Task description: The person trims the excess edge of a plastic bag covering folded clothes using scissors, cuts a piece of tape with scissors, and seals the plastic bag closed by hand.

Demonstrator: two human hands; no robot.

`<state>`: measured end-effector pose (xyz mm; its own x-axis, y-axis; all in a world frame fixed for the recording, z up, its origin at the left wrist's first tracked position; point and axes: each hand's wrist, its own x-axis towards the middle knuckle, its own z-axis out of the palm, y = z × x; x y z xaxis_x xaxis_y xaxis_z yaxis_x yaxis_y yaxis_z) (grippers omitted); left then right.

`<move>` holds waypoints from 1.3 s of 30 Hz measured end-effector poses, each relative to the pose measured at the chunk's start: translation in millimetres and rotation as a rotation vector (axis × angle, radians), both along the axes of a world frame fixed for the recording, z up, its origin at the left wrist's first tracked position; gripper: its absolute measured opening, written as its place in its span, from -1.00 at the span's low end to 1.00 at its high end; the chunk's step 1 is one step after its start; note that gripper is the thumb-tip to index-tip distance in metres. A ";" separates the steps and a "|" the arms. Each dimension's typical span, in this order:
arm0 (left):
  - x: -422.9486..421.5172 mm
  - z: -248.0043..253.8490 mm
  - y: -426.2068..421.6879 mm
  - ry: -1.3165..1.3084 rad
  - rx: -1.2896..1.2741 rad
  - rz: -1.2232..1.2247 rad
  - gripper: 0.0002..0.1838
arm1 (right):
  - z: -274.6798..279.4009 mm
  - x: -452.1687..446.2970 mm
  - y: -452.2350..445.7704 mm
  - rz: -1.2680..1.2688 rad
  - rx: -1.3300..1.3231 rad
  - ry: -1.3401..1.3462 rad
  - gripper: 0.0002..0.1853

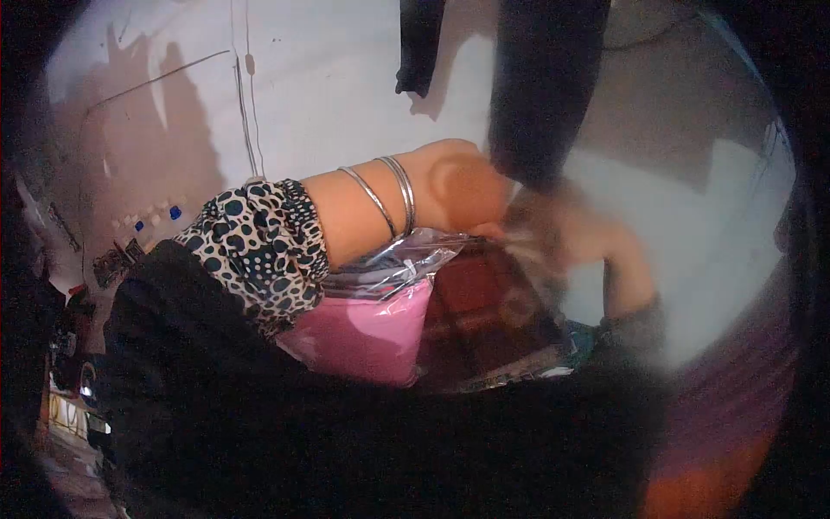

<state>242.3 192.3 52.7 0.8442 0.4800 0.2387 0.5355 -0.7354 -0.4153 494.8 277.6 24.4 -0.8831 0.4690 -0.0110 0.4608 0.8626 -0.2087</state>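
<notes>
My left hand (pixel 471 192) reaches in from the left, past a spotted sleeve and silver bangles. Its fingers curl downward by the upper edge of a clear plastic bag (pixel 437 253); what they pinch is not clear. Inside the plastic lies folded pink cloth (pixel 372 337), with grey cloth behind it. My right hand (pixel 558 238) comes from the right and meets the left above a dark red checked cloth (pixel 484 298). A hazy smear covers the right fingers, so their grip is hidden.
Dark garments (pixel 545 86) hang down from above, just behind my hands. A pale wall (pixel 346 86) stands beyond. Black cloth (pixel 389 450) covers the near side. Purple and orange cloth (pixel 726 432) lies at the lower right. Small blurred items crowd the left edge.
</notes>
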 end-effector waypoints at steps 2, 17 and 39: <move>-3.2 0.2 1.2 -0.020 0.053 -0.039 -0.57 | 0.1 -1.6 0.3 -0.007 -0.006 0.011 -0.48; -6.5 11.5 -10.3 -0.144 -0.344 0.226 -0.74 | -13.2 7.2 12.1 -0.003 -0.015 0.073 -0.57; 11.7 25.4 -21.8 0.039 -0.158 0.273 -0.83 | 15.0 -42.7 -15.3 -0.008 -0.040 -0.007 -0.55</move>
